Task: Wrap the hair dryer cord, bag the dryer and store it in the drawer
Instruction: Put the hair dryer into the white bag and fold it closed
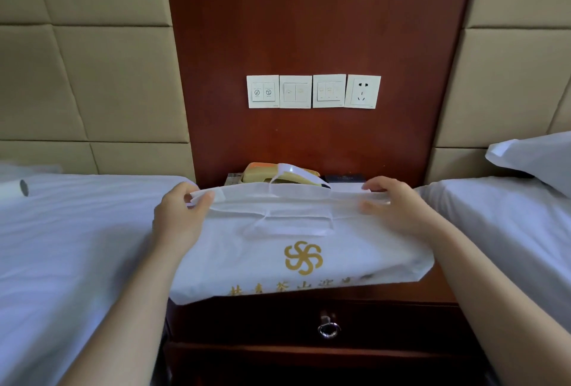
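In the head view, a white non-woven fabric bag (296,249) printed with a gold pinwheel emblem and gold lettering lies across the top of a dark reddish-brown wooden nightstand (438,288), its near edge hanging just over the front. The left hand (179,215) pinches the bag's open top edge at its left corner, thumb on the near side and fingers (202,198) curled over the rim, closed on the fabric. The right hand (392,206) does the same at the opposite corner, its fingers bent over the rim and its thumb pressed against the near layer, so the mouth is stretched flat between the two hands. Two flat white handles rise from the rim between the fingers: one lies folded down on the near face of the bag, the other arches up on the far side. Just beyond the fingers, behind the bag's rim, a beige and orange telephone (278,173) sits at the back of the nightstand top, with a dark flat box to its right. Whether the hair dryer is inside the bag cannot be told. Below the wrists, the closed dark wooden drawer (278,323) shows a round silver ring pull (329,328). White-sheeted beds flank the hands on either side, and white switch plates with a socket hang on the wooden wall panel above.
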`<state>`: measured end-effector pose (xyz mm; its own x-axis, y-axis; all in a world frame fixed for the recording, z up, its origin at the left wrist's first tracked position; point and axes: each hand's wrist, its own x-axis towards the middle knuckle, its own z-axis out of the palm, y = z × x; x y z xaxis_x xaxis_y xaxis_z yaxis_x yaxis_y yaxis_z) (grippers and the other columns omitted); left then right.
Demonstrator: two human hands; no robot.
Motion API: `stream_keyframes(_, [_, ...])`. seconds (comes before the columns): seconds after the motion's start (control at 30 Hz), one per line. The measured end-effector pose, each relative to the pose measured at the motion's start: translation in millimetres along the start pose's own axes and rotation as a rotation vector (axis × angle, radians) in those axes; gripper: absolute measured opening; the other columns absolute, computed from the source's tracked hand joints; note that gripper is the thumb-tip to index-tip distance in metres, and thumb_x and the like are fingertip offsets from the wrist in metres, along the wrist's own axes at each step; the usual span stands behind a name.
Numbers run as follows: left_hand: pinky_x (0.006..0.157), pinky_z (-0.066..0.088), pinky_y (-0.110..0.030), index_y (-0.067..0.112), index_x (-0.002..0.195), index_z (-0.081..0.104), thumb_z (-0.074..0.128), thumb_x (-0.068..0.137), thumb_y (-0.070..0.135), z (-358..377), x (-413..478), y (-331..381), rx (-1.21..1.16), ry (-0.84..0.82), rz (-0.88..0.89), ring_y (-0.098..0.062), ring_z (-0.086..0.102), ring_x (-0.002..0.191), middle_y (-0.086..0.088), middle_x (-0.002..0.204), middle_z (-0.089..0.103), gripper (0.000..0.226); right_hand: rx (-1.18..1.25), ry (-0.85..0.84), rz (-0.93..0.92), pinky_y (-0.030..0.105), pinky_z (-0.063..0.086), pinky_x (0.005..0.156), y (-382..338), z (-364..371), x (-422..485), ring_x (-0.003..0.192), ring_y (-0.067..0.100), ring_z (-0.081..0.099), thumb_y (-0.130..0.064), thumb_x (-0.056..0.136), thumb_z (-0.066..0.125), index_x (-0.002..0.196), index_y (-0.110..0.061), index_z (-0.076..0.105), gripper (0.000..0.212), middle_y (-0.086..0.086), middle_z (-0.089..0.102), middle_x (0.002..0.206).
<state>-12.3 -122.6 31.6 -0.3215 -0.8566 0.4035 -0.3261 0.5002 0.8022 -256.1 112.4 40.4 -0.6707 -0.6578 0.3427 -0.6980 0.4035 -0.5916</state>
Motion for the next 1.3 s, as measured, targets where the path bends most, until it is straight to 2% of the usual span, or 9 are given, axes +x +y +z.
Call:
stream_keyframes(0.17, [0.068,0.038,-0.031,0.013,0.106,0.052,0.057,0.088,0.042,8.1,5.4,-3.0,-0.244,0.043,-0.183,-0.026,0.063,0.096,-0.008,0.096,0.067,0.035,-0.064,-0.237,0.039,0.034,0.041,0.101,6.8,-3.4,7.5,0.119,0.016,0.045,-0.026,0.071,0.079,0.146,-0.032,0.012,0.102,-0.006,0.037,0.124])
stream_keyframes(0.27, [0.075,0.040,-0.030,0.011,0.114,0.047,0.055,0.089,0.043,7.7,3.7,0.4,-0.347,0.052,-0.192,-0.020,0.063,0.096,-0.006,0.109,0.063,0.042,-0.048,0.002,0.056,0.034,0.052,0.081,8.5,1.8,13.0,0.101,0.023,0.060,-0.020,0.074,0.075,0.132,-0.027,0.042,0.067,0.000,0.060,0.112])
stream_keyframes(0.4, [0.057,0.039,0.000,0.011,0.104,0.033,0.063,0.088,0.022,2.1,-2.8,2.9,-0.549,0.071,-0.136,0.009,0.064,0.059,-0.004,0.106,0.063,0.036,0.247,0.272,0.150,0.025,0.044,0.055,-3.2,1.6,15.2,0.076,0.021,0.069,-0.016,0.076,0.064,0.080,-0.018,0.061,0.006,0.005,0.070,0.077])
stream_keyframes(0.5, [0.052,0.035,0.004,0.017,0.093,0.035,0.067,0.083,0.009,-5.3,-3.4,5.8,-0.543,0.138,-0.097,0.006,0.057,0.076,-0.001,0.111,0.063,0.034,0.265,0.323,0.167,0.024,0.041,0.051,-15.3,0.4,19.6,0.070,0.021,0.063,-0.012,0.076,0.060,0.073,-0.017,0.061,0.007,0.006,0.068,0.069])
stream_keyframes(0.6, [0.071,0.042,-0.008,0.020,0.079,0.045,0.065,0.078,0.000,-5.0,0.2,5.8,-0.439,-0.001,0.037,-0.012,0.057,0.104,0.000,0.112,0.060,0.028,0.306,0.369,0.189,0.024,0.045,0.053,-24.9,1.2,34.7,0.066,0.020,0.063,-0.006,0.078,0.056,0.078,-0.014,0.062,0.010,0.003,0.064,0.067])
stream_keyframes(0.77, [0.098,0.031,-0.035,0.011,0.101,0.066,0.066,0.078,0.007,3.0,-0.8,-5.1,0.241,-0.060,0.171,-0.028,0.041,0.127,-0.007,0.125,0.054,0.024,0.367,0.362,0.207,0.022,0.044,0.045,-34.5,15.8,59.2,0.063,0.017,0.066,-0.004,0.084,0.048,0.083,-0.013,0.057,0.013,0.000,0.059,0.073])
stream_keyframes(1.03, [0.115,0.001,-0.042,0.029,0.137,0.040,0.029,0.095,0.048,26.1,-46.6,27.5,0.641,-0.257,0.341,-0.014,0.003,0.146,0.005,0.159,0.014,0.047,0.377,0.454,0.425,0.028,0.038,0.074,-34.6,58.2,64.2,0.106,0.031,0.054,0.000,0.088,0.040,0.109,-0.006,0.056,0.027,0.016,0.060,0.114])
stream_keyframes(1.2, [0.117,-0.001,-0.042,0.038,0.147,0.013,0.023,0.091,0.060,34.8,-52.2,21.7,0.675,-0.431,0.339,-0.016,-0.003,0.147,0.008,0.160,0.002,0.061,0.151,0.162,0.211,0.030,0.029,0.103,-31.9,70.3,57.2,0.138,0.029,0.027,-0.008,0.087,0.055,0.139,-0.009,0.033,0.057,0.015,0.033,0.147])
stream_keyframes(1.3, [0.115,0.000,-0.044,0.041,0.146,0.013,0.020,0.092,0.060,38.6,-48.4,19.2,0.742,-0.435,0.350,-0.019,0.003,0.146,0.007,0.159,0.009,0.058,-0.058,0.048,0.072,0.040,0.018,0.113,-37.5,79.1,48.8,0.146,0.028,0.007,-0.019,0.091,0.052,0.139,-0.017,0.038,0.050,0.011,0.019,0.155])
